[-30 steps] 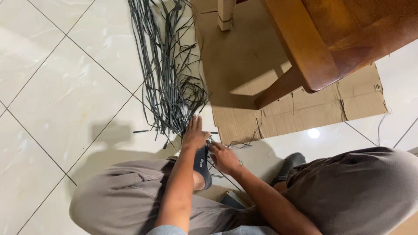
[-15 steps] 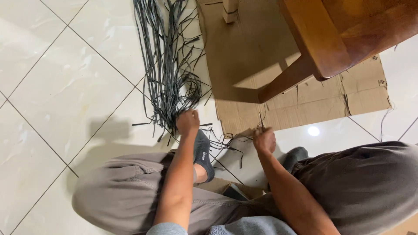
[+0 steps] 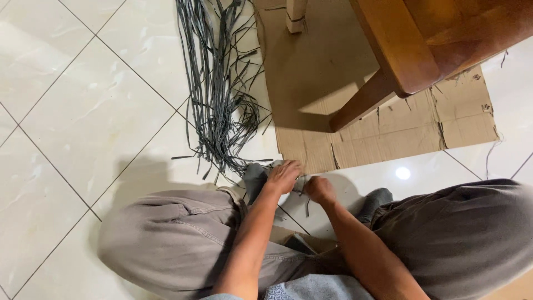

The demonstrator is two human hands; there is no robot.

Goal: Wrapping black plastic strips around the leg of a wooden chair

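Observation:
A long bundle of thin grey strips (image 3: 218, 94) lies on the tiled floor and fans out toward my knees. My left hand (image 3: 284, 175) rests just past my grey-socked foot (image 3: 254, 176), fingers curled over the near ends of the strips at the cardboard's edge. My right hand (image 3: 320, 189) is a closed fist right beside it, pinching a thin grey strip (image 3: 307, 206) that dangles below. The two hands almost touch. What lies under the fingers is hidden.
A flattened cardboard sheet (image 3: 361, 141) lies under a wooden furniture leg (image 3: 363, 100) and a paler leg (image 3: 295, 15) at the top. My other socked foot (image 3: 378, 198) and bent legs in grey trousers (image 3: 172, 239) fill the bottom. White tiles (image 3: 94, 111) stretch left.
My right hand came back left and down from the cardboard's edge. My left hand shifted right, from the bundle's end to beside the right hand. The camera view shifted slightly.

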